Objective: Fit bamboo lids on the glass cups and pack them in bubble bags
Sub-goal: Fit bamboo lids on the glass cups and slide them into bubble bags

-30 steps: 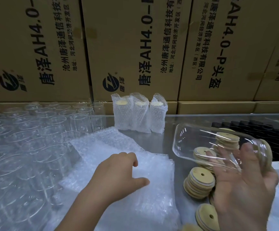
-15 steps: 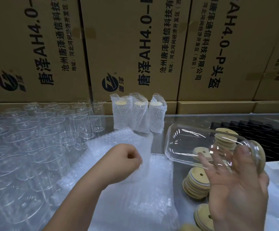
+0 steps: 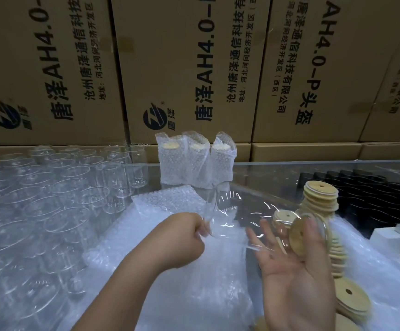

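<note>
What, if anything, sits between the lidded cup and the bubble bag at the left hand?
Nothing visible. The right hand holds the glass cup sideways, base beside the left hand, which pinches a bubble bag. Whether its mouth is open is unclear.

Left hand (image 3: 186, 235): centre of the frame, fingers curled, pinching the edge of a bubble bag (image 3: 221, 253).
Left forearm (image 3: 132, 285): bare, rises from the bottom edge toward the centre.
Right hand (image 3: 294, 266): lower right, palm toward the camera, holds a glass cup (image 3: 242, 216) between spread fingers and thumb.
</note>
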